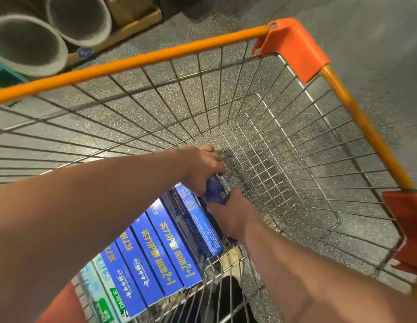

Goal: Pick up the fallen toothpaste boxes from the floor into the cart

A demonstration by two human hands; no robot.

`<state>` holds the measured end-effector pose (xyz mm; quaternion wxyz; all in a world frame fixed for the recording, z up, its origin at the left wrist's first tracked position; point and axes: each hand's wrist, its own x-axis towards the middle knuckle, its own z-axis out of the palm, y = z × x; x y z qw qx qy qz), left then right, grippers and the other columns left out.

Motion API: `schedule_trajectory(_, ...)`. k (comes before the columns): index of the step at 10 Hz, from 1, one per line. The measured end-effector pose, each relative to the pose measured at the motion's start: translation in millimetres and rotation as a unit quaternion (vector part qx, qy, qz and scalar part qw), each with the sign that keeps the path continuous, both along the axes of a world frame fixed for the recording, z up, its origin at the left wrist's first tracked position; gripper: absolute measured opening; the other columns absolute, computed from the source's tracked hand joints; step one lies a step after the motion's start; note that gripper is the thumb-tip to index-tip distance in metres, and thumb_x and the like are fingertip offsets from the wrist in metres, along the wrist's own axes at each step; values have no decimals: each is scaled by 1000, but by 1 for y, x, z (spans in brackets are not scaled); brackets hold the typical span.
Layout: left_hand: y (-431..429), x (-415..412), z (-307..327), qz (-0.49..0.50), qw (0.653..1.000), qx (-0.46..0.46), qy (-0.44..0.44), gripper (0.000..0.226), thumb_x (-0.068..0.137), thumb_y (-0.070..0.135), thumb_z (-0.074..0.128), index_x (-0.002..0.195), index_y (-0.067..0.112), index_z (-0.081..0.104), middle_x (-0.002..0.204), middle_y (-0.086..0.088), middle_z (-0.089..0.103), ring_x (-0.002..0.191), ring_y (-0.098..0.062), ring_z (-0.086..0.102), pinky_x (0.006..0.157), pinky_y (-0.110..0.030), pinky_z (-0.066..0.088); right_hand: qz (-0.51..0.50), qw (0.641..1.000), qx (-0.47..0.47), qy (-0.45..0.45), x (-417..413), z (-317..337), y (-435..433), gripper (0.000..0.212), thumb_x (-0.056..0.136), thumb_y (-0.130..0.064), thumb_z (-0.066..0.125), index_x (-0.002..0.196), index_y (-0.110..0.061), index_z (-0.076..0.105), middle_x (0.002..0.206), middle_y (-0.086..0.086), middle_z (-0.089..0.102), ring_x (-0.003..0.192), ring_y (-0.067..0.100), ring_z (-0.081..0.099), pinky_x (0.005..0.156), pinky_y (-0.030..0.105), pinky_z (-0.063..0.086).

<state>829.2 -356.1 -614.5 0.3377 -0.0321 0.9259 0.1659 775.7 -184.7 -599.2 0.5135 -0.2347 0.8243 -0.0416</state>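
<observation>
Blue toothpaste boxes [156,248] are lying side by side at the near end of the orange-rimmed wire cart [132,59], packed close, I judge, to leave room. I am grasping a dark blue box [216,190] by its ends, left hand [200,164] curling over the far end, right hand [233,213] clasping the near, aligning it beside that row. Beyond, grey rolls [27,43] are resting beside the speckled floor [377,43].

Metal-wire cart [142,60], glossy boxes [156,248]

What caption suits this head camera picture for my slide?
Left hand and right hand hold a blue toothpaste box next to the row of boxes inside the orange-rimmed wire cart.
</observation>
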Motion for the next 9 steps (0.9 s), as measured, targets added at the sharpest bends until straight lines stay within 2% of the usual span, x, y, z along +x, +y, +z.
schedule_trajectory(1, 4, 0, 2, 8, 1000, -8, -8, 56, 76, 53, 63, 126, 29, 55, 121, 2, 52, 117, -21, 39, 75, -39, 43, -7, 1000, 2, 1, -1, -2, 0, 31, 90, -50, 53, 103, -23, 44, 87, 1, 65, 78, 19, 64, 81, 47, 55)
schedule_trajectory(2, 9, 1, 6, 10, 999, -45, -17, 52, 77, 54, 64, 124, 32, 57, 120, 5, 51, 121, -21, 40, 95, -48, 42, 5, 1000, 17, 16, 0, -3, -1, 34, 91, -50, 54, 104, -21, 45, 88, 1, 62, 80, 18, 61, 77, 39, 51)
schedule_trajectory(3, 11, 3, 12, 15, 999, -49, -11, 59, 76, 54, 63, 131, 33, 56, 137, 6, 50, 133, -21, 35, 108, -59, 35, 10, 999, 21, 45, 0, 3, -6, 49, 81, -53, 59, 112, -17, 49, 99, 3, 62, 88, 25, 61, 83, 44, 54)
schedule_trajectory(4, 10, 8, 30, 17, 998, -55, -1, 63, 74, 57, 58, 132, 33, 55, 139, 7, 51, 132, -20, 38, 105, -56, 39, 28, 998, 24, 59, -4, 16, -6, 46, 86, -49, 58, 116, -15, 48, 101, 7, 59, 90, 28, 61, 86, 48, 55)
schedule_trajectory(5, 10, 17, 60, 31, 997, -76, 15, 66, 72, 62, 52, 132, 33, 56, 139, 6, 53, 132, -22, 44, 105, -52, 42, -24, 1000, -5, -7, -8, 45, -2, 24, 95, -43, 53, 108, -23, 47, 93, 4, 63, 79, 23, 68, 76, 47, 61)
schedule_trajectory(6, 10, 28, 102, 40, 995, -82, 38, 66, 77, 59, 60, 137, 34, 54, 144, 6, 51, 134, -23, 45, 104, -47, 45, -16, 999, -30, 7, 0, 86, -4, 33, 83, -46, 60, 107, -25, 49, 92, 2, 68, 78, 22, 70, 66, 39, 60)
schedule_trajectory(7, 13, 40, 146, 46, 994, -73, 63, 65, 79, 52, 65, 139, 33, 54, 146, 6, 51, 136, -22, 46, 102, -42, 46, -6, 996, -50, 70, 14, 124, -1, 52, 67, -55, 52, 108, -25, 51, 98, 3, 69, 89, 29, 68, 84, 43, 56)
schedule_trajectory(9, 37, 69, 231, 42, 991, -98, 79, 60, 77, 54, 63, 133, 33, 57, 132, 8, 60, 118, -23, 61, 87, -34, 50, -11, 986, -109, 127, 51, 200, 37, 61, 73, -54, 53, 122, -17, 56, 112, 14, 70, 104, 34, 66, 91, 41, 53)
